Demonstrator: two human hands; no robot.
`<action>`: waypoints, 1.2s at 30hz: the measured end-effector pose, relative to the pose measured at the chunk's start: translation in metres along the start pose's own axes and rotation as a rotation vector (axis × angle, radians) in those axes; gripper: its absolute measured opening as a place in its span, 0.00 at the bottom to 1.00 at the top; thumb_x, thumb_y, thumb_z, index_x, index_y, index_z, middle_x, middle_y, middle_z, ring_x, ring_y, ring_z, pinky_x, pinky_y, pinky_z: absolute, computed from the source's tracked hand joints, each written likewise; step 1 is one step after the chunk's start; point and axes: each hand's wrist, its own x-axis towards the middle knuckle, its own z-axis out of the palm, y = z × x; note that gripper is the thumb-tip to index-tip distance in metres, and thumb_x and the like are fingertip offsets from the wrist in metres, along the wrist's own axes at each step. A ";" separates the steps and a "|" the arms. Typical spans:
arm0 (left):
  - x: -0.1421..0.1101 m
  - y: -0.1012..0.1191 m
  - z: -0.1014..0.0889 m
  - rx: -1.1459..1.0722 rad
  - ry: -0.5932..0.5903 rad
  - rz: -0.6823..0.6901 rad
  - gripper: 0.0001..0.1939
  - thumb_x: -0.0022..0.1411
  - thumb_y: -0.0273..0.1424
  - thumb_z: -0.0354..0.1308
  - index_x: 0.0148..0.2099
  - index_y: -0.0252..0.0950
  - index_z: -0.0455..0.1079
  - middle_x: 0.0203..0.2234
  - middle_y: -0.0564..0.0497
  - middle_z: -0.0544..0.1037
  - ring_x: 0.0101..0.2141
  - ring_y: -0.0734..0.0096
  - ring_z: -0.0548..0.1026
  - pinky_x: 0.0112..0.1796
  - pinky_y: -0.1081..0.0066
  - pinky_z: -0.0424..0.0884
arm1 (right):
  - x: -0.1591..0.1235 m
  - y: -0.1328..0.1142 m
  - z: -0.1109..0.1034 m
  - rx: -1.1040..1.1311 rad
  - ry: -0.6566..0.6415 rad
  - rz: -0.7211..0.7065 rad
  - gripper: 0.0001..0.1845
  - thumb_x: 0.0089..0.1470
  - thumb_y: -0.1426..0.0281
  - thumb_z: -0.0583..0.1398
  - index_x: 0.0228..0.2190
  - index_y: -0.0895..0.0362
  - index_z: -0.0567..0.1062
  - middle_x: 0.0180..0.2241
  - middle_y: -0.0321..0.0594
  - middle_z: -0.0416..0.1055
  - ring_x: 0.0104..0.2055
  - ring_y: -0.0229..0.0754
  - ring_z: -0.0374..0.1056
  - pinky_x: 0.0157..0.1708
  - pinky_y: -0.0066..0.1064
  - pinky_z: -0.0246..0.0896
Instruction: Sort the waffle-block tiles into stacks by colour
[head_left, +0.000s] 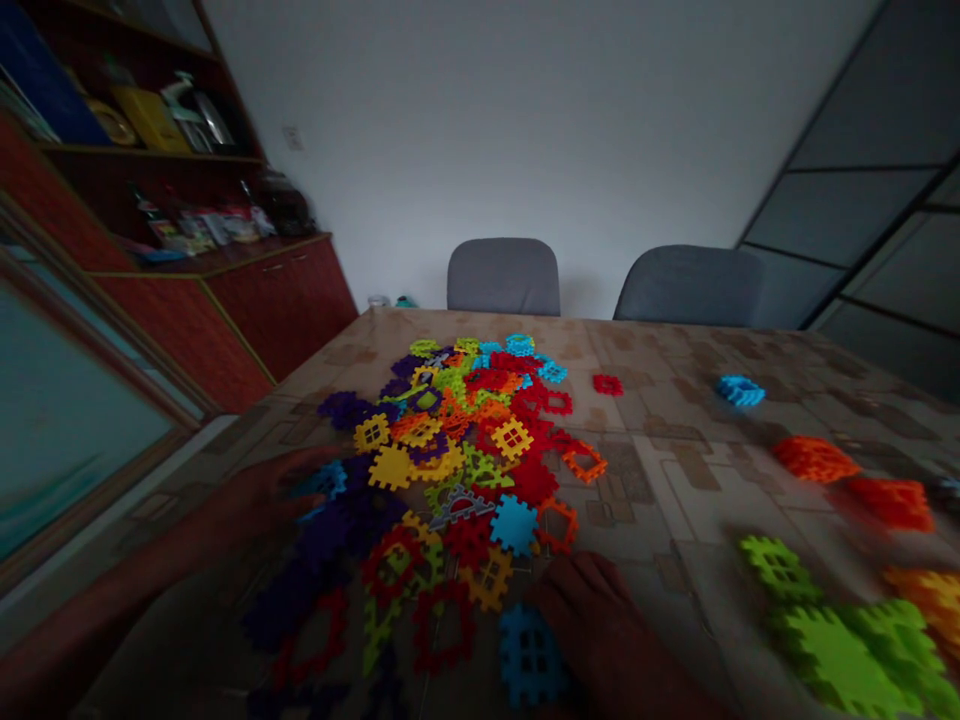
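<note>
A patterned tabletop [660, 560] fills the lower frame. A reddish wooden cabinet [277, 300] stands at upper left, two grey chairs [504, 275] behind the table's far edge. The heap of toothed plastic pieces [450, 420] spreads across the centre, purple toward its left, red toward its right. At lower left, the left hand [289, 482] has thumb and fingers parted around light-blue pieces [330, 482]; I cannot tell whether it grips them. At lower centre-right, the right hand [589, 600] curls, fingers together, against a blue window piece [531, 655]; its grip is unclear. Green pieces [840, 650] lie lower right, orange stacks [814, 458] above them, a small blue stack [741, 390] farther up, and a lone red frame [607, 385] right of the heap.
</note>
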 end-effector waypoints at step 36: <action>-0.047 0.148 0.075 0.218 -0.441 0.454 0.43 0.54 0.39 0.75 0.68 0.53 0.60 0.59 0.49 0.73 0.57 0.49 0.70 0.58 0.53 0.67 | -0.003 0.005 -0.005 -0.030 0.118 -0.075 0.21 0.55 0.66 0.66 0.49 0.55 0.71 0.44 0.42 0.76 0.45 0.51 0.73 0.49 0.46 0.67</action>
